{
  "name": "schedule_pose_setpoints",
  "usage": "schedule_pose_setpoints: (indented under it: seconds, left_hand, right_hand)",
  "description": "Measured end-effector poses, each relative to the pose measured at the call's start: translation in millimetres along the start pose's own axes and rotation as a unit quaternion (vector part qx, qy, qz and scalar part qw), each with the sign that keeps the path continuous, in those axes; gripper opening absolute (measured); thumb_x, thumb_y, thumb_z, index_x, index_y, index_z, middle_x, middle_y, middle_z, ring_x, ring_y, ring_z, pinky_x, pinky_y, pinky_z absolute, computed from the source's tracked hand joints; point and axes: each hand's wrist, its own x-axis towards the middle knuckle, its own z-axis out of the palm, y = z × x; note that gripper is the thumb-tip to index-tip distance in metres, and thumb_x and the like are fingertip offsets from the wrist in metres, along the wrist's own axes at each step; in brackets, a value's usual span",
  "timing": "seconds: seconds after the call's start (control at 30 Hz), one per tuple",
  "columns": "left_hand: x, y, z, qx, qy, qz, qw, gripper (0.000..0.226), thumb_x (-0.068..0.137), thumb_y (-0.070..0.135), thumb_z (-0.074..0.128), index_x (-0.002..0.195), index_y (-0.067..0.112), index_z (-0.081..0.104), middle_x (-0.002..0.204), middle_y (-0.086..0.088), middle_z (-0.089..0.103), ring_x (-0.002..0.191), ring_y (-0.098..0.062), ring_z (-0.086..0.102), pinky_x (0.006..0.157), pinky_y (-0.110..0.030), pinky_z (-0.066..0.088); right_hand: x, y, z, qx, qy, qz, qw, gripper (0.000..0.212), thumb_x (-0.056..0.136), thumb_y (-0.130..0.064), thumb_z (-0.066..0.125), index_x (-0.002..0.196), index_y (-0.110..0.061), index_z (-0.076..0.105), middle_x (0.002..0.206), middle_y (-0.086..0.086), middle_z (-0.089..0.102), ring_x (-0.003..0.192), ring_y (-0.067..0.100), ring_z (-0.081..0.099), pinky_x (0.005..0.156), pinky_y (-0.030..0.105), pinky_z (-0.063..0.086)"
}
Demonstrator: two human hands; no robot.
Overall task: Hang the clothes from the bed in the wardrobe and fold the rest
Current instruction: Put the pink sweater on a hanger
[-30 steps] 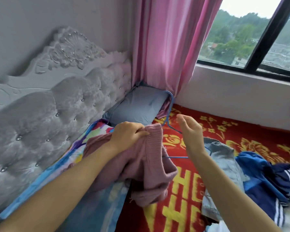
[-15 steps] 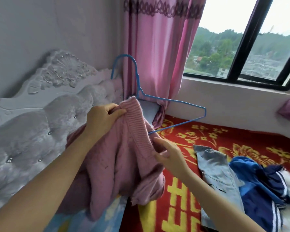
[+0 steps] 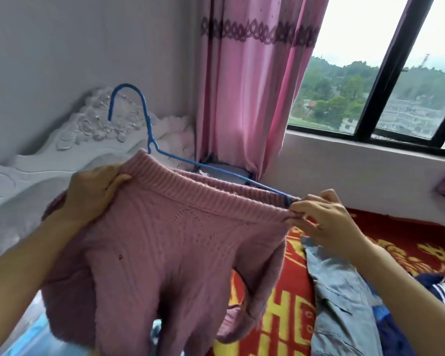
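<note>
Where the sweater (image 3: 177,240) hung bunched half a second ago, it now stretches wide above the bed (image 3: 409,242), its ribbed edge taut between both hands. Jeans (image 3: 344,299) lie to its right, as before. The hanger (image 3: 150,141) stands hook-up behind the ribbing, its right arm now running into the opening, perhaps already inside. The left hand (image 3: 93,196) grips the edge's left end. The right hand (image 3: 326,219), moved outward, pinches the right end beside the hanger's tip.

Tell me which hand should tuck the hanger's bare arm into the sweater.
Right hand: its fingers pinch the sweater where the hanger ends; the left hand grips the far side.
</note>
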Motion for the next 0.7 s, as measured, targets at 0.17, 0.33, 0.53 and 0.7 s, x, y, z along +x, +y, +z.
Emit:
schedule_pose_setpoints:
  seconds: [0.17,0.33,0.53,0.7]
  left_hand:
    - [1,-10,-5,0.016,-0.002,0.066,0.998,0.054,0.102,0.044,0.021,0.096,0.006,0.06,0.06,-0.019,0.062,0.045,-0.035,0.061,0.04,-0.042,0.048]
    - [9,32,9,0.023,0.035,0.133,0.99,0.05,0.102,0.04,0.025,0.101,0.006,0.062,0.059,-0.016,0.062,0.045,-0.029,0.061,0.038,-0.032,0.046]
    - [24,77,5,0.004,0.032,0.096,0.995,0.062,0.1,0.041,0.028,0.086,0.001,0.074,0.06,-0.012,0.063,0.046,-0.026,0.061,0.034,-0.029,0.044]
    - [41,86,-1,-0.03,0.01,0.066,0.997,0.065,0.096,0.045,0.027,0.083,0.001,0.072,0.061,-0.013,0.063,0.046,-0.027,0.061,0.037,-0.033,0.047]
  right_hand:
    - [25,-1,-7,0.014,0.014,-0.015,1.0,0.036,0.092,-0.029,0.056,0.076,0.002,0.066,0.065,0.001,0.062,0.069,0.011,0.048,0.065,0.021,0.033]
    - [59,-22,14,0.178,-0.021,0.103,0.979,0.013,0.08,-0.006,0.057,0.088,0.0,0.064,0.08,-0.002,0.057,0.076,0.008,0.05,0.071,0.007,0.038]
    - [78,-19,23,0.331,-0.068,0.209,0.918,0.035,0.079,0.009,0.059,0.083,-0.026,0.055,0.076,-0.01,0.056,0.067,-0.001,0.047,0.066,0.012,0.038]
    - [91,-18,30,0.254,-0.133,0.261,0.922,0.023,0.09,-0.031,0.046,0.086,-0.019,0.066,0.083,0.002,0.059,0.076,0.013,0.052,0.075,0.022,0.037]
